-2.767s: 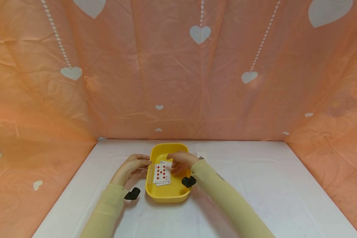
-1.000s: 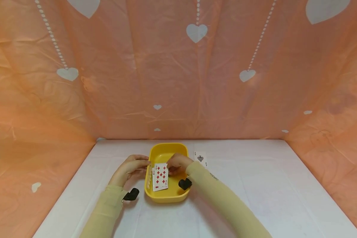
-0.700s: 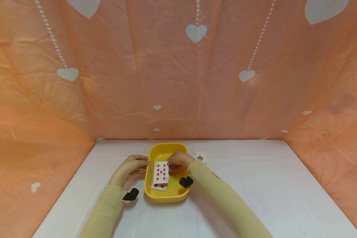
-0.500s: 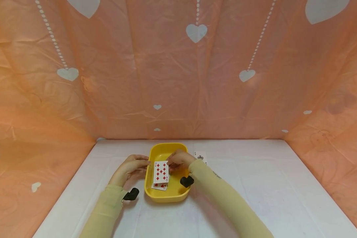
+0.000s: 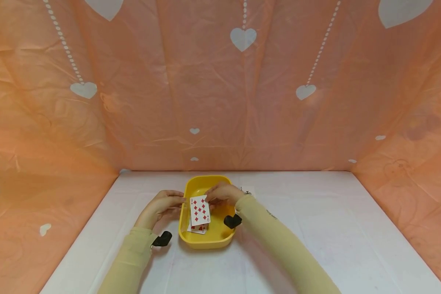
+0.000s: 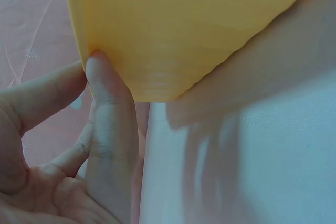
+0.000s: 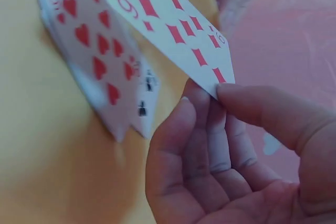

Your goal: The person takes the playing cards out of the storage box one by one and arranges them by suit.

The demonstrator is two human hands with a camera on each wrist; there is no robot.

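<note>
My right hand (image 5: pixel 222 193) pinches one corner of a nine of diamonds playing card (image 7: pixel 184 27) between thumb and fingers. The card is held up at a tilt inside the yellow tray (image 5: pixel 218 237). Below it, in the right wrist view, lies a stack with a hearts card (image 7: pixel 97 51) on top, and a card with black pips (image 7: pixel 144 100) sticks out from under that. At the tray's left side, my left hand (image 5: pixel 163 204) pinches the rim, its thumb (image 6: pixel 107 87) against the outer wall.
An ace playing card (image 5: pixel 247 190) lies on the white table (image 5: pixel 316 228) beyond the tray's right side, partly hidden by my right wrist. An orange curtain (image 5: pixel 206 102) with white hearts hangs behind and on both sides.
The nine of diamonds lay on the stack in the tray; my right hand has since taken it by a corner, raised it off the hearts card and tilted it. My left hand keeps its place.
</note>
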